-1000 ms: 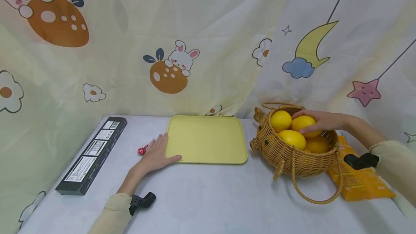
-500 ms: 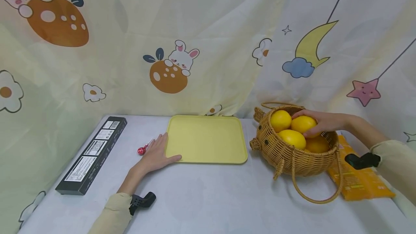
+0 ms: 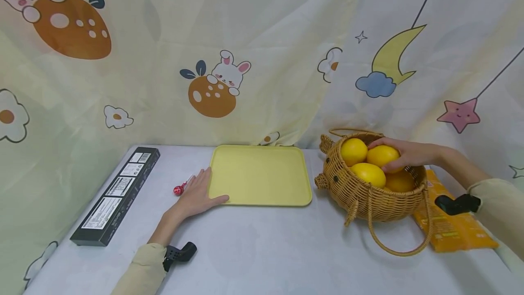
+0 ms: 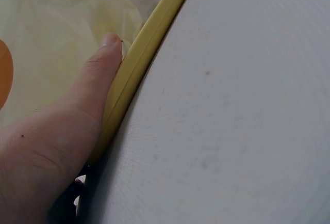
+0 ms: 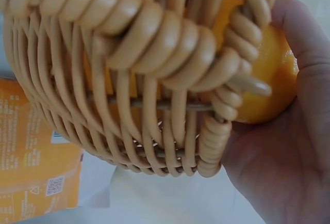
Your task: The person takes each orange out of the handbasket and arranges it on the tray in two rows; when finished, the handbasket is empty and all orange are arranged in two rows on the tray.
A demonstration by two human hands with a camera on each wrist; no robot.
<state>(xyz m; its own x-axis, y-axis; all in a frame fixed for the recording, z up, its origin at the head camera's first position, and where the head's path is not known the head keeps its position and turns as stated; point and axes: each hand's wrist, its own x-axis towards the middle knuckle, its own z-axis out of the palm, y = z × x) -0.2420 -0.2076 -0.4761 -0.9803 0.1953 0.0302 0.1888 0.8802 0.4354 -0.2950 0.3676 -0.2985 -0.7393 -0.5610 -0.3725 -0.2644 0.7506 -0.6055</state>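
A: Head view first, taking twelve as the far side. Where's the right hand (image 3: 403, 153)?

B: Well out at three o'clock from the flat yellow rectangular tray (image 3: 260, 176), in the brown woven wicker basket (image 3: 385, 206). Thumb and fingers are curled round a smooth yellow oval fruit (image 3: 380, 153), at about one o'clock in the opening. Other yellow fruits (image 3: 368, 175) lie at ten, eight and four.

A: And the left hand (image 3: 197, 198)?

B: At nine o'clock on the tray, against its edge, fingers straight and thumb stretched out along the near corner. It grips nothing. A small red-wrapped lollipop (image 3: 178, 190) lies just beside those fingers, at their nine o'clock. Further that way rests a long black cardboard box (image 3: 118, 195) (its labels are too small to read).

A: Anything near the basket?

B: A shiny orange plastic packet (image 3: 454, 233), at its four o'clock, on the white cloth-covered table (image 3: 262, 249).

A: The left wrist view?

B: The thumb, at ten o'clock, lies straight along the tray's yellow rim; white cloth fills the three o'clock side.

A: And the right wrist?

B: Wicker crowds the picture from nine to twelve. Between two and three, yellow-orange fruit shows against the bent hand, and the packet lies at eight.
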